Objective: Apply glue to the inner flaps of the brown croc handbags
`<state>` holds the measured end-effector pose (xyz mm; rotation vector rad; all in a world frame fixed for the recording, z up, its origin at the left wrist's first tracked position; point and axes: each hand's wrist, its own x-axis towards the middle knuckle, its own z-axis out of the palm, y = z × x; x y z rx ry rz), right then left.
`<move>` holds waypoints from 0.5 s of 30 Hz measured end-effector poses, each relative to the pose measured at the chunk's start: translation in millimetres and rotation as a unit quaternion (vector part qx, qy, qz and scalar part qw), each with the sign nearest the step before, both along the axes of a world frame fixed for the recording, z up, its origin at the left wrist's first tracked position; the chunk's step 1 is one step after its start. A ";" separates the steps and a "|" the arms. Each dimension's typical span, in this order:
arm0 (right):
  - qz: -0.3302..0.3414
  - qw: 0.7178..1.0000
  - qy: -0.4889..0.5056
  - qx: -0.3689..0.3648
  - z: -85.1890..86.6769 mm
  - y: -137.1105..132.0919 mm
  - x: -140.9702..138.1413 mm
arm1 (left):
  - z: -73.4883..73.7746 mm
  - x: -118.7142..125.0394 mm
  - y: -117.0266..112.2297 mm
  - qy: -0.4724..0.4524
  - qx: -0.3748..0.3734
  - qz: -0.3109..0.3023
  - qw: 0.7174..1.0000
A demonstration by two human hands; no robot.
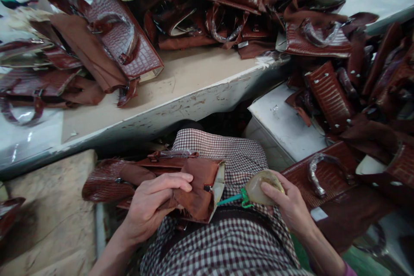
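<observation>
A brown crocodile-patterned handbag (199, 187) lies on its side across my lap, its pale-edged end turned to the right. My left hand (155, 202) is closed on the bag's brown side flap, thumb below and fingers on top. In my right hand (287, 200) is a squeeze bottle (260, 187), a soft, yellowish bulb with a thin green nozzle and a green tie at its neck. The nozzle tip points left and is at the pale edge of the bag; whether it touches I cannot tell.
Ahead, a worktable (194, 69) carries piles of similar brown bags (119, 39). More bags (333, 95) are heaped on a white surface (284, 120) at right, close to my right arm. A worn board (48, 211) stands at left. A checked apron (220, 246) covers my lap.
</observation>
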<state>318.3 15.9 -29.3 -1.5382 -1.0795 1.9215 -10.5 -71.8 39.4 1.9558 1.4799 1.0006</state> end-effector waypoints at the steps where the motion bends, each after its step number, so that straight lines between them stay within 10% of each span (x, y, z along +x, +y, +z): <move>1: 0.001 1.000 0.000 0.003 -0.7 -0.1 -0.5 | 0.2 0.0 0.3 0.000 0.002 -0.002 1.000; 15: -0.041 0.976 -0.148 0.157 -24.7 5.7 -4.8 | 2.5 4.3 4.3 0.002 0.007 -0.001 1.000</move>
